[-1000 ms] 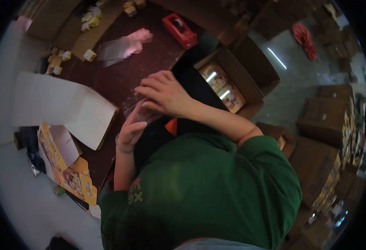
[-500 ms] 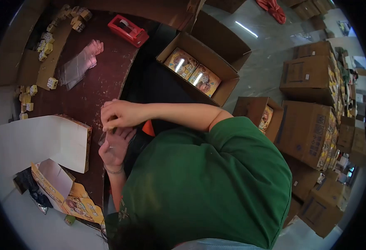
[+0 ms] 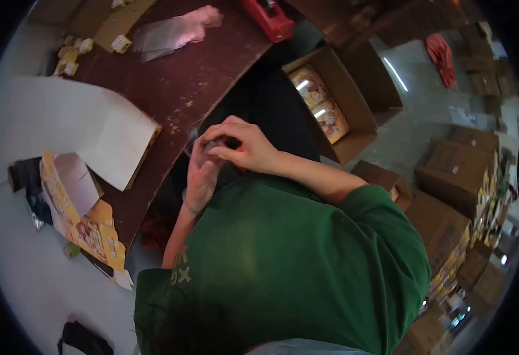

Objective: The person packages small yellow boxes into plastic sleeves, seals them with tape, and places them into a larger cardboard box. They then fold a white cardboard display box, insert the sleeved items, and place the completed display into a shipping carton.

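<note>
In front of my green shirt, at the edge of the dark red table (image 3: 182,94), my two hands are pressed together. My left hand (image 3: 201,177) is underneath, its fingers closed upward against the other hand. Over it bends my right hand (image 3: 245,145), with the fingers curled and the thumb pressed in. A bit of clear plastic film (image 3: 193,134) sticks out at the left hand's fingertips. Whatever else lies between the hands is hidden. Further up the table lies a pile of clear plastic sleeves (image 3: 168,40), apart from both hands.
A red tape dispenser (image 3: 274,23) stands at the table's far edge. Left lie a white-lined open box (image 3: 103,127), a yellow printed carton (image 3: 73,198) and small yellow blocks (image 3: 69,56). An open cardboard box (image 3: 363,139) holds printed packs; stacked cartons (image 3: 457,168) stand right.
My view has turned, so the table and boxes sit differently. My hands have come closer together, the left palm no longer lying open, and they sit nearer the table's edge.
</note>
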Demonstrator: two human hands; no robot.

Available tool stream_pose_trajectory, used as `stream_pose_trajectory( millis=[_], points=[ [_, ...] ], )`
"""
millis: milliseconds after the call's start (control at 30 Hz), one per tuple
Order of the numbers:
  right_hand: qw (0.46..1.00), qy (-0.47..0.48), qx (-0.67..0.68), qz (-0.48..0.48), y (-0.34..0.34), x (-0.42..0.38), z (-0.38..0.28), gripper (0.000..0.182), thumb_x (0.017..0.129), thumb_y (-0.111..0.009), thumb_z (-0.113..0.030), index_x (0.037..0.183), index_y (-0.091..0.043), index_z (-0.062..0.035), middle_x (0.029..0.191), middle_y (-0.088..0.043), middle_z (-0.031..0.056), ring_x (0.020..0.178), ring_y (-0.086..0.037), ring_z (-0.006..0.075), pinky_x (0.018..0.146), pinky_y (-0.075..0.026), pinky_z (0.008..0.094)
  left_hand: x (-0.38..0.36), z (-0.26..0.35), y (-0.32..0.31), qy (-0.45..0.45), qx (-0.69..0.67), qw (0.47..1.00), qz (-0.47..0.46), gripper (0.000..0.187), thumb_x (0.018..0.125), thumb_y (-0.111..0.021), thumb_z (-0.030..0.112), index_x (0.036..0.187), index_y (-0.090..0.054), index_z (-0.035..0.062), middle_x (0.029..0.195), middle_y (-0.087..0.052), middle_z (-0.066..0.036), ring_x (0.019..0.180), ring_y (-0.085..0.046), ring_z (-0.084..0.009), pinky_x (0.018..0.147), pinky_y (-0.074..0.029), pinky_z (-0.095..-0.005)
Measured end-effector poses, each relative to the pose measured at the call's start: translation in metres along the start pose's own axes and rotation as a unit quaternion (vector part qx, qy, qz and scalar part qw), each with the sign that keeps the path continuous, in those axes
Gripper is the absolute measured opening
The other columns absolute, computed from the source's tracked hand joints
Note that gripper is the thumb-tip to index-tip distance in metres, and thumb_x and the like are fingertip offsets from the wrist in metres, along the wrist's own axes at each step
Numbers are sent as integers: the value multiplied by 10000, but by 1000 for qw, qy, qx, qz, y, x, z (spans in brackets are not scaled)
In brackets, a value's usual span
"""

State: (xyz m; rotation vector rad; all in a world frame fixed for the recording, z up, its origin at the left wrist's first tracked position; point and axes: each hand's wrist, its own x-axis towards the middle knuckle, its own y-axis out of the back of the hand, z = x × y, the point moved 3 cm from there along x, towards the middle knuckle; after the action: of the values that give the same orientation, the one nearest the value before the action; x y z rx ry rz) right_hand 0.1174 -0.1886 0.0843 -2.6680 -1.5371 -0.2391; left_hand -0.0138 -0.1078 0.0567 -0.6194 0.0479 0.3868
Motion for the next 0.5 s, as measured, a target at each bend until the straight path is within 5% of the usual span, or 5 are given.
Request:
stream_pose_trajectory(
  millis=[167, 500],
  points=[
    [986, 40, -65, -151, -12, -15, 14, 171, 865, -662, -218, 926, -691, -61, 813, -644, 116, 862, -614, 293, 740, -500, 400, -3, 0, 4, 63, 9, 998, -19, 633, 945, -533, 447, 1417, -370, 59, 1344, -485, -96, 1266, -470, -227, 1036, -396, -404],
    [993, 89, -26, -72, -28, -23, 24, 125, 831, -685, -180, 799, -664, -62, 740, -639, 65, 832, -584, 251, 705, -491, 382, -11, -7, 62, 145, -43, 988, 41, 542, 972, -472, 389, 1402, -402, 65, 1360, -488, -90, 1272, -470, -230, 1054, -380, -432]
  ],
)
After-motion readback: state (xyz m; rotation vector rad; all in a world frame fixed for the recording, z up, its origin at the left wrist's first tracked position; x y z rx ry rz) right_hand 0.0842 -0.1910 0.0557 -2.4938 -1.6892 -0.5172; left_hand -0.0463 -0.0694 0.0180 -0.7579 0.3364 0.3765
